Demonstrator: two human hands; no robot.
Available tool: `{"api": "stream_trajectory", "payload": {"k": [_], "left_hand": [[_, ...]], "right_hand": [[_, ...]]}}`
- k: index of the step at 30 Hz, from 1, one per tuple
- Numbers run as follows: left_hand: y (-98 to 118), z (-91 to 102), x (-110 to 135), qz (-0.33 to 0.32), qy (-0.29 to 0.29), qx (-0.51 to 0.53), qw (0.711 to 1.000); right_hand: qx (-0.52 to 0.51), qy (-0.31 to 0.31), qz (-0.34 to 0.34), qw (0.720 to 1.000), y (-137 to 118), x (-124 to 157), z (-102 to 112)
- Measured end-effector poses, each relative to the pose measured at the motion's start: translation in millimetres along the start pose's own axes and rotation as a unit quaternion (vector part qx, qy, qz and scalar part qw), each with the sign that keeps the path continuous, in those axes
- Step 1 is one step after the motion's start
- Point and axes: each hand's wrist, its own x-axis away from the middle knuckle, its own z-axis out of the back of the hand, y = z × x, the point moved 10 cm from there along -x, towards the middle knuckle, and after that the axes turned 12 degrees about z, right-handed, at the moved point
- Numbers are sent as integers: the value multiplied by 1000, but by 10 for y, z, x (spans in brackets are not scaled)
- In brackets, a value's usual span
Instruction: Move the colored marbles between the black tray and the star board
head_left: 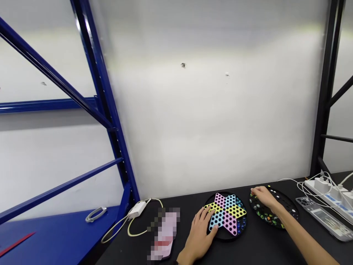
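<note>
A round black Chinese checkers board with a star of pink, yellow and blue holed points lies on the black table. My left hand rests flat on its left edge, fingers spread and open. To the right sits a round black tray holding several coloured marbles. My right hand reaches into the tray's far left part, fingers curled down among the marbles; whether it holds one is hidden.
A white charger with yellowish cable and a blurred pink item lie left of the board. A phone and a white power strip with plugs sit at the right. Blue shelving stands left, a black frame right.
</note>
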Motion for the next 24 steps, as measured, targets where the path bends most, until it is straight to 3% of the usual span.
{"api": "stream_trajectory", "payload": {"k": [6, 12, 16, 21, 24], "left_hand": [[0, 0, 11, 6, -7, -8, 1000], [-13, 6, 12, 0, -3, -4, 1000], [-15, 9, 10, 3, -2, -5, 1000], [6, 27, 16, -5, 5, -8, 1000], [-1, 17, 14, -4, 3, -9, 1000]], "right_hand": [[-4, 39, -27, 999, 199, -179, 254], [86, 11, -28, 996, 353, -196, 126], [72, 0, -12, 997, 336, -242, 57], [-9, 20, -10, 1000, 291, -391, 174], [8, 29, -20, 999, 300, -439, 250]]}}
